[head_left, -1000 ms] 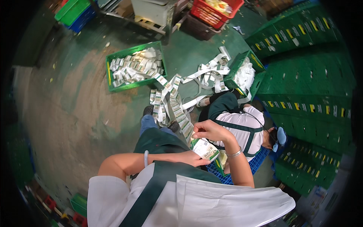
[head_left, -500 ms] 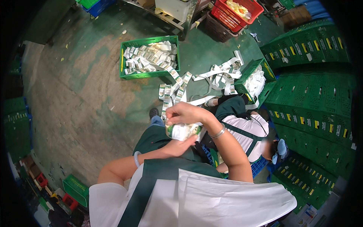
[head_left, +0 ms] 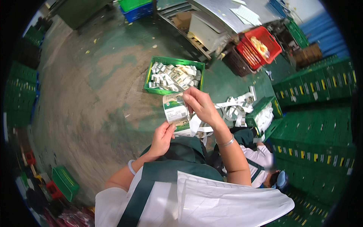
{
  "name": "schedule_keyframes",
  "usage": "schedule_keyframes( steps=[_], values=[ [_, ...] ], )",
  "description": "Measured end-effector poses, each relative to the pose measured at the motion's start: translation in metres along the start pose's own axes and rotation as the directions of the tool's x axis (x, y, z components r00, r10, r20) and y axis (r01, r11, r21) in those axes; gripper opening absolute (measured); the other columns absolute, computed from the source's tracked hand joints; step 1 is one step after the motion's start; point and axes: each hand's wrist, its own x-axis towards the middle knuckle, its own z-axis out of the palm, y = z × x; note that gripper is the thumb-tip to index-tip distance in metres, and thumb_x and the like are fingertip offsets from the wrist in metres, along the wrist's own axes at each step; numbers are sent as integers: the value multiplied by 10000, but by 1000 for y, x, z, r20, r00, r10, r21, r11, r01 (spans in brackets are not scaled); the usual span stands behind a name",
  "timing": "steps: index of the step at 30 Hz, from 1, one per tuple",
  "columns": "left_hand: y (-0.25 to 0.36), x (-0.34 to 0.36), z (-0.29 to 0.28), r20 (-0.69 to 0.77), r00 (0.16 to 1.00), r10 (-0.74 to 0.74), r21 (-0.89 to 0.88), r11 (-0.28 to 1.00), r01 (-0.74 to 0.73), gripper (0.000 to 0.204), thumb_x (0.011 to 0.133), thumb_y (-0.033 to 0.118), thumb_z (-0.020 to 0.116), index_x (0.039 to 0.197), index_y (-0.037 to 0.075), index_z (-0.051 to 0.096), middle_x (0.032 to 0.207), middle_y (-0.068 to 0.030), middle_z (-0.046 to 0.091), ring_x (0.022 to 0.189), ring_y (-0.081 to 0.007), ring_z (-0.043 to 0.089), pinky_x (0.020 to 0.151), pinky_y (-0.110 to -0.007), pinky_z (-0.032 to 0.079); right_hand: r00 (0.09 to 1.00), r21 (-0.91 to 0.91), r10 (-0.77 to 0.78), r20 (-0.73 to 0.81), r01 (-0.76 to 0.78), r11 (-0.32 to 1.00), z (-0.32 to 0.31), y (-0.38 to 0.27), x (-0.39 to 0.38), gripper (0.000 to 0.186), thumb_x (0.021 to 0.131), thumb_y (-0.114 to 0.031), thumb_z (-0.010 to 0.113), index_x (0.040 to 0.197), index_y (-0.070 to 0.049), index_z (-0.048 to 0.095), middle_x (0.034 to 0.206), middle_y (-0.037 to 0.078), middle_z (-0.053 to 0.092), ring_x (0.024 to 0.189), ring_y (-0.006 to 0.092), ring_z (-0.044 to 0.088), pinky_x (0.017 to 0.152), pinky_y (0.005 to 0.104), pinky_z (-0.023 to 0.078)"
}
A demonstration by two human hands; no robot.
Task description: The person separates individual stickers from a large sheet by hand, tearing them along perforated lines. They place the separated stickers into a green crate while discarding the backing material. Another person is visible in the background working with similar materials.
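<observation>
A strip of printed labels (head_left: 175,113), white with green and beige parts, is stretched out in front of my apron. My right hand (head_left: 199,105) pinches its upper right edge between thumb and fingers. Lower down, my left hand (head_left: 162,137) grips the strip's left edge with the thumb on top. Part of the strip hangs behind my right hand toward the floor. Just beyond my hands stands a green crate (head_left: 157,90) full of folded label strips (head_left: 177,75). More white strips (head_left: 242,108) lie loosely heaped on the floor to the right.
A co-worker in a white shirt (head_left: 247,153) sits low on my right, beside a second green crate (head_left: 278,109) with white strips. Stacked green crates (head_left: 314,121) line the right side. Ahead are a metal table (head_left: 223,13) and a red basket (head_left: 270,32).
My hands have moved apart, so the bunched labels are now spread open between them. My right hand went up and to the right. The whole view has shifted too.
</observation>
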Motion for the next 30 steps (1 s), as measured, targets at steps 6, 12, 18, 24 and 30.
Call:
schedule_keyframes(
  steps=[6, 12, 18, 24, 30],
  values=[
    [9, -5, -16, -109, 987, 119, 38, 993, -115, 259, 947, 128, 441, 1123, -29, 548, 956, -24, 602, 809, -62, 501, 730, -211, 417, 977, -337, -180, -118, 132, 932, 18, -22, 23, 241, 932, -195, 477, 994, 7, 592, 631, 25, 565, 501, 65, 469, 473, 232, 395],
    [18, -3, 6, -262, 946, 192, 67, 981, -180, 277, 952, 110, 419, 1160, -42, 521, 1058, -54, 599, 960, -90, 517, 863, -240, 406, 997, -47, -65, 49, 68, 997, 13, -18, 15, 352, 966, -323, 415, 1035, -10, 560, 685, 15, 557, 540, 53, 510, 457, 181, 349],
    [15, 3, 54, -423, 887, 187, -196, 936, -291, 276, 899, 25, 495, 1170, -25, 501, 1024, -43, 606, 903, -70, 532, 790, -227, 435, 992, -159, -120, 44, 126, 979, 7, 0, -1, 231, 895, -197, 558, 988, 14, 538, 700, 67, 579, 609, 126, 602, 501, 247, 436],
    [-3, -3, 76, -417, 898, 138, -276, 922, -270, 290, 868, 4, 537, 1155, -6, 497, 1020, -53, 604, 919, -91, 562, 789, -251, 465, 921, -233, -13, 388, 112, 966, -21, 17, -19, 218, 790, -162, 680, 827, 19, 564, 662, 79, 532, 575, 121, 511, 514, 275, 414],
    [-24, -13, 104, -170, 985, -38, -452, 891, -43, 255, 929, 87, 447, 1156, -26, 476, 999, -96, 611, 889, -154, 607, 788, -302, 490, 977, 62, 66, 204, -81, 995, -43, 35, 3, 217, 901, -213, 550, 837, -6, 554, 627, -4, 511, 572, 53, 490, 443, 214, 391]
  ],
)
